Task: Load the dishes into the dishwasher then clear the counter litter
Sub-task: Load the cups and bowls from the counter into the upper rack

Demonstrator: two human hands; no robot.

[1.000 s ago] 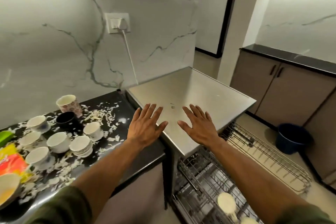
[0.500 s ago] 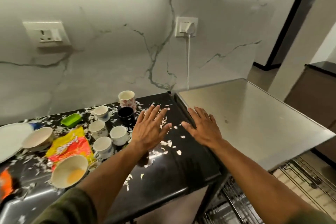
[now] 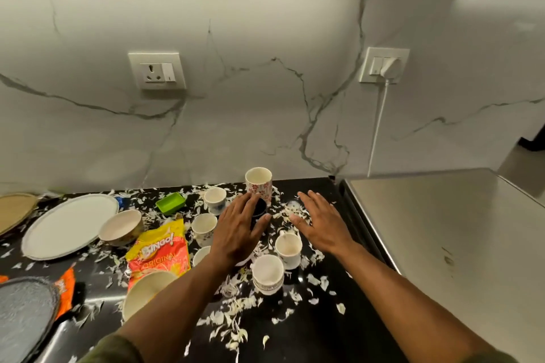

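Several white cups stand on the black counter (image 3: 309,330), among them one (image 3: 288,246) just below my right hand and a stacked one (image 3: 267,273) nearer me. A tall floral cup (image 3: 258,181) stands at the back with a black cup (image 3: 259,207) before it. My left hand (image 3: 237,231) hovers with fingers spread over the black cup, partly hiding it. My right hand (image 3: 320,222) is flat and empty beside it. White shreds of litter (image 3: 227,318) cover the counter, along with a yellow snack packet (image 3: 160,250).
A white plate (image 3: 69,225), two bowls (image 3: 121,227) (image 3: 144,289), a green tub (image 3: 171,202), an orange wrapper (image 3: 63,289) and a grey plate (image 3: 22,315) lie at the left. The steel dishwasher top (image 3: 460,244) adjoins at the right. A cord (image 3: 379,124) hangs from the wall socket.
My view has swung left from the dishwasher to the counter. Both hands have moved left and forward, now over the cups near the back wall.
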